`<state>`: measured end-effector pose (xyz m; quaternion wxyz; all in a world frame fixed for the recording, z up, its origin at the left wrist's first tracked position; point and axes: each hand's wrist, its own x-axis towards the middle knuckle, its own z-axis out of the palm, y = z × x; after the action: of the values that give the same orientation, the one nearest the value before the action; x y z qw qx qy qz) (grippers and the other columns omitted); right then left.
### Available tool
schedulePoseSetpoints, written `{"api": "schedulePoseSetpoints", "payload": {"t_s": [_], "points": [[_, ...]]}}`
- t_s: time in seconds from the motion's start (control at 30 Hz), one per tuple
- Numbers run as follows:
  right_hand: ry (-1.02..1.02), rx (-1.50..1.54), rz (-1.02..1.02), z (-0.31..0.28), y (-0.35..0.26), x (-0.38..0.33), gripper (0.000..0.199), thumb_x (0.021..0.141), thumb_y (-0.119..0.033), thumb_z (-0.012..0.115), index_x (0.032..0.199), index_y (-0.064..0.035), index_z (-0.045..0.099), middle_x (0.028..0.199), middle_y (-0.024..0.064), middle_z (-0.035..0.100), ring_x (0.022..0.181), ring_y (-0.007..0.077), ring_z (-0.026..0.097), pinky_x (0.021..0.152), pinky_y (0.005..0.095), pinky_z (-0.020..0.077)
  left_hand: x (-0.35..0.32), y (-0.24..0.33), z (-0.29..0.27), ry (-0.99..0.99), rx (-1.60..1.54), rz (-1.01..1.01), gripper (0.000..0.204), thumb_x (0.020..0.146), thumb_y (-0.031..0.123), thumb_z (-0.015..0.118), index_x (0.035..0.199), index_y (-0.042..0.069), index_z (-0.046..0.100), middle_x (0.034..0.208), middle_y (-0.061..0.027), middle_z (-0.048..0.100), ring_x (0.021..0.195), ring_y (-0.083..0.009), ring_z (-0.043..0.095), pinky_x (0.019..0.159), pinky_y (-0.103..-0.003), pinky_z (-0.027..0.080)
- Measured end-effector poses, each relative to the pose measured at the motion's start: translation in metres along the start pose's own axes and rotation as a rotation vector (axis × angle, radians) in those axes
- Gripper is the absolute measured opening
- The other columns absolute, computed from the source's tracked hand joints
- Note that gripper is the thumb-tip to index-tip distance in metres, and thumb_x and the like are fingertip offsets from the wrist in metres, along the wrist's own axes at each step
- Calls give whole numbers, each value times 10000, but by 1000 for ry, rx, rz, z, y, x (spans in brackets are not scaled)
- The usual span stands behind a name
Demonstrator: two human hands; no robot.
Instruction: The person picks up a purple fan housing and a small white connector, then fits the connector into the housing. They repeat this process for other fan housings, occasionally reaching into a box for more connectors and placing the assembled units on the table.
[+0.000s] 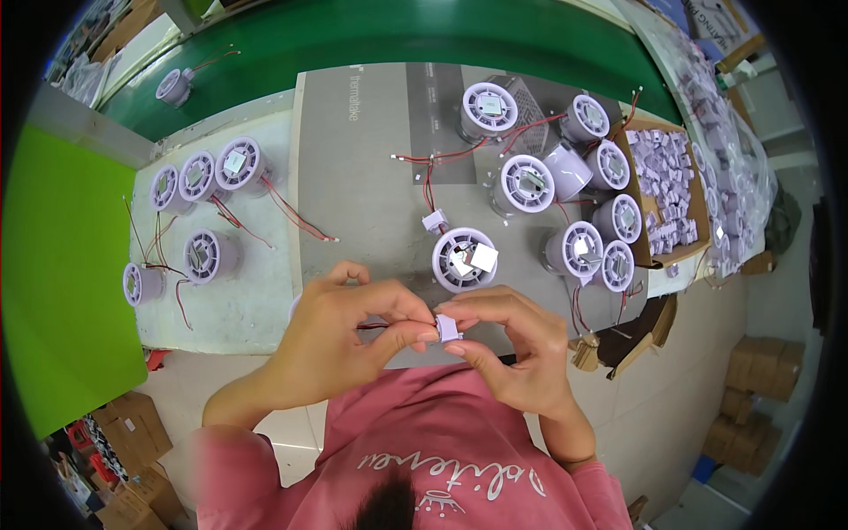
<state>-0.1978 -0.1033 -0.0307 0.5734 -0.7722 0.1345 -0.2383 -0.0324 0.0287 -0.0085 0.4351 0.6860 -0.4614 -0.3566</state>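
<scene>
In front of my chest, my left hand [349, 327] and my right hand [517, 340] meet at a small lilac plastic piece [448, 329]. My left thumb and forefinger pinch at its left side, where a dark red wire [373, 326] comes out beneath the fingers. My right thumb and forefinger grip the other side of the piece. Just beyond my fingertips stands a lilac round housing [465, 259] with a slotted rim and a white square on top. Behind it lies another small lilac piece [434, 221] with red and black wires attached.
Several similar lilac housings stand to the right [527, 184] and left [238, 163], with loose wires trailing. A cardboard box [649, 256] at the right holds many small lilac pieces. A green conveyor belt [371, 40] runs along the back. The grey work mat [353, 203] covers the table's middle.
</scene>
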Motion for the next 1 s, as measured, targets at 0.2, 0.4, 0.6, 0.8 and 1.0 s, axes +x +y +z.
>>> {"api": "schedulePoseSetpoints", "payload": {"t_s": [0.2, 0.4, 0.6, 0.8, 1.0], "points": [[-40, -86, -66, -1, -2, -1, 338, 718, 58, 748, 1044, -5, 689, 994, 134, 689, 878, 266, 684, 750, 325, 556, -3, -2, -1, 37, 77, 97, 282, 773, 107, 794, 991, 73, 618, 735, -21, 722, 790, -116, 652, 834, -272, 402], [-50, -261, -141, 7, -10, -6, 414, 708, 56, 739, 1108, -12, 657, 995, 125, 666, 828, 287, 629, 696, 364, 529, -4, 11, -5, -126, 201, 112, 455, 739, 148, 807, 1118, 108, 558, 884, -12, 719, 865, -175, 664, 1018, -399, 328], [-161, -338, -48, 20, -11, -14, 480, 748, 57, 685, 1214, 7, 580, 992, 132, 620, 859, 296, 560, 747, 388, 490, -7, -5, -15, -68, 666, 162, 458, 715, 103, 781, 1121, 130, 571, 855, 7, 687, 851, -202, 662, 1053, -435, 284], [-148, -581, -94, 38, 4, -13, 500, 749, 21, 697, 1233, -7, 572, 954, 112, 612, 943, 288, 570, 785, 390, 491, -12, -6, -17, -199, 660, 120, 509, 694, 98, 787, 1152, 134, 569, 925, 6, 684, 904, -187, 653, 1069, -448, 279], [-227, -709, -174, 48, 7, -11, 538, 680, -14, 610, 1211, 50, 547, 1024, 134, 619, 993, 288, 545, 804, 388, 469, -26, -6, -40, -171, 762, 146, 776, 569, 31, 818, 1281, 117, 521, 1168, -86, 632, 1056, -273, 616, 1005, -455, 397]]}}
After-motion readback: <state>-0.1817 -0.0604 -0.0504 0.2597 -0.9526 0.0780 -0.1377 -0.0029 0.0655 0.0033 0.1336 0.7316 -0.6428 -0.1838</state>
